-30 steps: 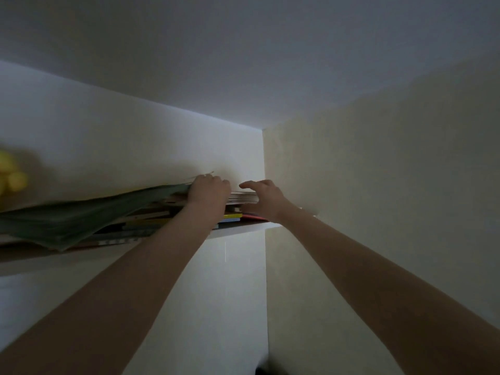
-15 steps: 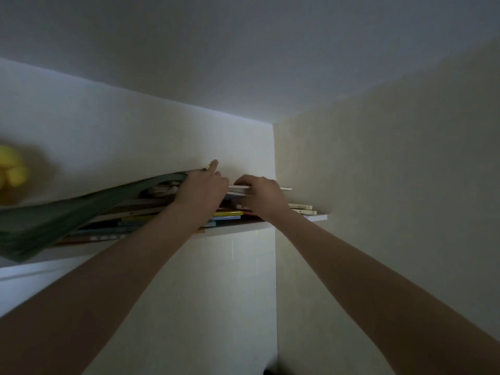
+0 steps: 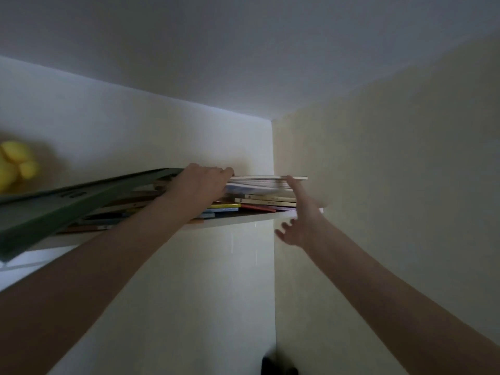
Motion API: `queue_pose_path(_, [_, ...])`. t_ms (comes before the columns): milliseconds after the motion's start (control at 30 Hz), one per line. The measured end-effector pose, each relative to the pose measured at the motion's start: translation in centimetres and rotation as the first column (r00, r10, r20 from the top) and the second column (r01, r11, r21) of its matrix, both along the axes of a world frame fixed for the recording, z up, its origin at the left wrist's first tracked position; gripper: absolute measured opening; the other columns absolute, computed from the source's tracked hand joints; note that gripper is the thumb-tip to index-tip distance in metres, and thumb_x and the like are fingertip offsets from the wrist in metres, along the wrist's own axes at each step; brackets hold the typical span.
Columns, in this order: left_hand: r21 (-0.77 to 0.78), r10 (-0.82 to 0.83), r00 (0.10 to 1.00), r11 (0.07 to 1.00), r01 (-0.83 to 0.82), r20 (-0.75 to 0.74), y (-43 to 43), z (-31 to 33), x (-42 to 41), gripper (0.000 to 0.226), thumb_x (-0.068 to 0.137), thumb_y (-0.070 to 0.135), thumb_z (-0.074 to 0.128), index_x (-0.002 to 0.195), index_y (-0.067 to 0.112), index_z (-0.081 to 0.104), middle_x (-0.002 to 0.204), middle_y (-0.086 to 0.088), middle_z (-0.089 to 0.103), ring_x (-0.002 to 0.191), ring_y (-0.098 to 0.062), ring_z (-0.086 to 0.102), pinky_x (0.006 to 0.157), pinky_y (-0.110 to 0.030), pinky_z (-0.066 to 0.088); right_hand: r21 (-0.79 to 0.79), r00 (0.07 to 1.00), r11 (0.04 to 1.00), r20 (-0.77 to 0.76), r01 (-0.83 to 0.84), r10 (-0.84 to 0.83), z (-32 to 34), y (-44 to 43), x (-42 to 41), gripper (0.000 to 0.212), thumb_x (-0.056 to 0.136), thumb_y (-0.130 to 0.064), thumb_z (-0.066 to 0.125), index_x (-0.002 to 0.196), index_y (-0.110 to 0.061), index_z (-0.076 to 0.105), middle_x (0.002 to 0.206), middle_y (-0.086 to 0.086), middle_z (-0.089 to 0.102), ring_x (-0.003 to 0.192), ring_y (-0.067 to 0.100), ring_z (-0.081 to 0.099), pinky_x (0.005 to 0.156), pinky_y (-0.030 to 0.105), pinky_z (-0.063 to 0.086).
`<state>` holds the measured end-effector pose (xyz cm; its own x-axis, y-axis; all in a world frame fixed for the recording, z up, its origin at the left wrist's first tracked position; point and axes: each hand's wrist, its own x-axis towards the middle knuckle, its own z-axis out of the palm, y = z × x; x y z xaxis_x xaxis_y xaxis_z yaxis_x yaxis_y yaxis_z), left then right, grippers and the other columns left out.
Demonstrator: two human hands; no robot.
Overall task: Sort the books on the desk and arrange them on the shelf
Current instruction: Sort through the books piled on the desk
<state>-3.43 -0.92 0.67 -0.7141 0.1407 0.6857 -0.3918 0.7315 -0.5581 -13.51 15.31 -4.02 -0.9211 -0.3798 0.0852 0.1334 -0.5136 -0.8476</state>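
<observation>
A stack of flat-lying books (image 3: 263,197) sits on a high white shelf (image 3: 243,219) in the room corner. My left hand (image 3: 198,184) rests on top of the stack, fingers curled over the white top book (image 3: 267,181), next to a large dark green book (image 3: 67,207) that tilts down to the left. My right hand (image 3: 300,212) is at the stack's right end, fingers spread, with one finger touching the top book's edge and holding nothing.
A yellow soft object (image 3: 15,165) sits on the shelf at far left. The side wall (image 3: 378,185) closes off the shelf just right of the books. The ceiling is close above.
My right hand has come off the stack and opened, dropping to the right end. The top books now stick out further right. My left hand stays on the stack.
</observation>
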Motion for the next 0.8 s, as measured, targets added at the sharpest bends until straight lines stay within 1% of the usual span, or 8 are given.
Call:
queue_pose_path(133, [-0.064,-0.232,0.973,0.971,0.231,-0.014,-0.4,-0.2,0.7,0.02,0.084,0.023,0.06,0.09,0.005,0.065,0.075,-0.01,0.067,0.044,-0.027,0.058,0.042,-0.025,0.037,-0.177,0.862,0.846,-0.023,-0.502,0.507,1.0,-3.8,2.2,0.078,0.076,-0.061,0.069,0.124,-0.002,0.054,0.111,0.016,0.064,0.105,0.031,0.064,0.077,0.046,0.054])
queue_pose_path(200, [0.047,-0.255,0.966,0.966,0.254,0.029,-0.4,0.1,0.8,0.031,0.089,0.024,0.052,0.107,0.002,0.063,0.107,-0.015,0.066,0.065,-0.032,0.066,0.053,-0.034,0.048,-0.163,0.861,0.849,0.0,-0.502,0.509,2.1,-5.0,2.7,0.069,0.079,-0.059,0.068,0.111,0.001,0.06,0.099,0.017,0.066,0.091,0.035,0.065,0.079,0.048,0.053])
queue_pose_path(267, [0.168,-0.168,0.982,0.974,0.152,0.084,-0.3,0.0,0.9,0.044,0.095,0.024,0.052,0.135,0.008,0.045,0.15,-0.007,0.037,0.106,-0.03,0.061,0.082,-0.039,0.048,-0.141,0.871,0.865,0.029,-0.482,0.49,2.8,-5.5,3.3,0.061,0.084,-0.051,0.067,0.111,0.002,0.058,0.097,0.018,0.066,0.086,0.034,0.064,0.086,0.049,0.05])
queue_pose_path(367, [0.152,-0.053,0.989,0.988,0.032,0.136,0.7,0.0,1.5,0.079,0.091,0.039,0.058,0.151,0.013,0.014,0.159,-0.006,0.012,0.141,-0.025,0.027,0.111,-0.037,0.025,-0.129,0.881,0.881,0.082,-0.455,0.466,3.2,-5.6,3.9,0.056,0.087,-0.037,0.068,0.125,0.001,0.052,0.125,0.024,0.059,0.104,0.038,0.062,0.08,0.048,0.051])
queue_pose_path(433, [0.14,0.044,0.988,0.988,-0.065,0.149,0.7,0.5,2.3,0.095,0.083,0.055,0.061,0.151,0.015,0.008,0.158,-0.007,0.017,0.146,-0.023,0.014,0.116,-0.039,0.016,-0.133,0.902,0.902,0.09,-0.41,0.423,3.5,-5.7,3.9,0.038,0.09,-0.025,0.068,0.113,0.002,0.054,0.128,0.026,0.056,0.114,0.041,0.059,0.087,0.049,0.051])
queue_pose_path(600, [0.209,0.219,0.942,0.938,-0.275,0.256,-1.3,1.4,4.0,0.096,0.069,0.063,0.07,0.141,0.013,0.03,0.129,-0.006,0.052,0.113,-0.021,0.055,0.089,-0.031,0.046,-0.128,0.919,0.936,0.186,-0.327,0.347,4.0,-5.7,3.8,0.015,0.094,-0.009,0.059,0.088,0.0,0.048,0.087,0.019,0.052,0.118,0.039,0.055,0.097,0.047,0.05])
queue_pose_path(700, [0.342,0.153,0.92,0.896,-0.284,0.361,-1.9,2.2,4.0,0.112,0.065,0.066,0.072,0.149,0.019,0.016,0.141,-0.007,0.045,0.123,-0.023,0.049,0.099,-0.033,0.042,-0.143,0.926,0.943,0.194,-0.3,0.324,4.1,-5.5,3.3,0.012,0.093,-0.007,0.059,0.089,0.0,0.05,0.093,0.02,0.052,0.118,0.039,0.054,0.093,0.048,0.051])
queue_pose_path(800, [0.584,-0.001,0.896,0.759,-0.289,0.444,-1.0,3.5,4.3,0.124,0.053,0.093,0.042,0.152,0.028,0.008,0.158,0.001,0.021,0.141,-0.021,0.027,0.115,-0.035,0.023,-0.177,0.931,0.937,0.161,-0.299,0.328,4.0,-4.9,2.1,0.009,0.092,-0.005,0.059,0.09,0.001,0.052,0.099,0.02,0.054,0.118,0.038,0.055,0.091,0.048,0.052])
